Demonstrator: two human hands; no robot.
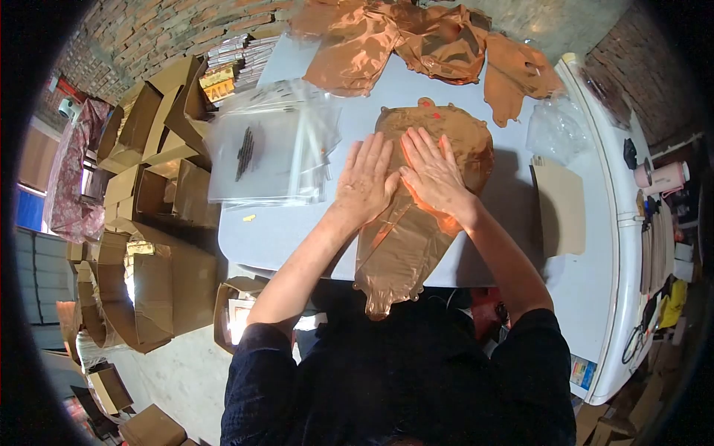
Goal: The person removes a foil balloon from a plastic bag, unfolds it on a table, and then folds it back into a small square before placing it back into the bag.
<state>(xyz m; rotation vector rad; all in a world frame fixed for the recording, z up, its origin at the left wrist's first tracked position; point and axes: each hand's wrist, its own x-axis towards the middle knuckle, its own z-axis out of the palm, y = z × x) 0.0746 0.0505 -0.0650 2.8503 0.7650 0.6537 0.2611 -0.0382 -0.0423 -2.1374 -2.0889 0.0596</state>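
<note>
While left hand [362, 186] and right hand [437, 184] press down, fingers slightly apart, the foil piece [401, 256] looks mostly flat, kinda creased. Past the fingertips, the rumpled foil [439, 48] sits untouched.

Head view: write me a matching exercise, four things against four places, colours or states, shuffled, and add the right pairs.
1. Left hand
2. Plastic sleeves
3. Small scrap
4. Brick wall

A. Yellow
B. Beyond the table
C. Flat on the copper-coloured foil
D. Clear, in a loose stack

Right pairs: 1-C, 2-D, 3-A, 4-B
</note>
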